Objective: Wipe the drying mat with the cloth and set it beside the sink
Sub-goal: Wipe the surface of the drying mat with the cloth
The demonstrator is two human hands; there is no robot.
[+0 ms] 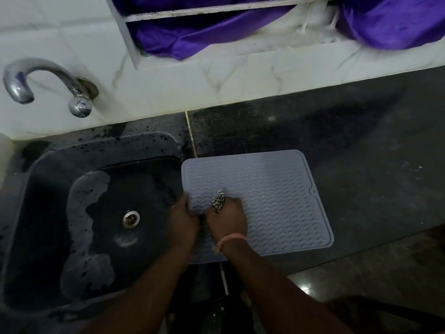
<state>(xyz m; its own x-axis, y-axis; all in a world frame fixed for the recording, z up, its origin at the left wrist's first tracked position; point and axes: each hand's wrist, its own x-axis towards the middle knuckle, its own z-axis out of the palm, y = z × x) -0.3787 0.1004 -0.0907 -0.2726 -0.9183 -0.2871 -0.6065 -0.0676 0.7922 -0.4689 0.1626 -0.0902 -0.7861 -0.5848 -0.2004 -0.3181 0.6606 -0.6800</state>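
A light grey ribbed drying mat (269,201) lies flat on the dark counter, right beside the sink (48,213). My right hand (227,221) presses down on the mat's left part, closed around a bunched striped cloth (218,201) that sticks out past my fingers. My left hand (183,219) rests on the mat's left edge, thumb on top of it, at the sink's rim. A pink band circles my right wrist.
The dark sink has a metal drain (131,219) and pale residue patches. A curved chrome tap (45,83) juts from the white tiled wall. Dark stone counter (361,153) stretches right of the mat. Purple fabric (216,32) hangs at the window ledge behind.
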